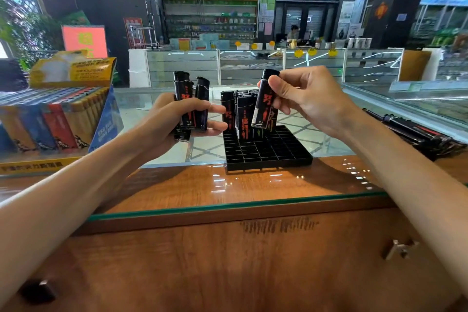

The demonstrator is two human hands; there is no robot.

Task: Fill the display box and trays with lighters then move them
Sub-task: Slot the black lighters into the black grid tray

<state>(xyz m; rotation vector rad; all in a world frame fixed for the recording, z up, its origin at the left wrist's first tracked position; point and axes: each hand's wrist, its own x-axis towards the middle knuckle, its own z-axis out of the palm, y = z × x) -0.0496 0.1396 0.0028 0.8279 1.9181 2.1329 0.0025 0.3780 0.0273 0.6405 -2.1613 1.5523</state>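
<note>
**Q:** What can go wrong from here?

**A:** My right hand (301, 99) pinches one black lighter (264, 101) between thumb and fingers, tilted, above the black tray (268, 152). I judge that a tilted entry can catch a slot wall and knock over the standing lighters (240, 111) filling the tray's far rows. My left hand (177, 121) is closed around a bundle of spare lighters (190, 104); the lowest one sticks out below my palm and may slip.

**Q:** What about the surface and the room?

**A:** Nearest is a wooden counter (228, 261) under a glass top (278, 201); glass is slick, so the tray may slide when pressed. To my left stands a full display box (55, 119). Beyond are glass showcases (250, 63), then shelves (210, 20) at the back.
</note>
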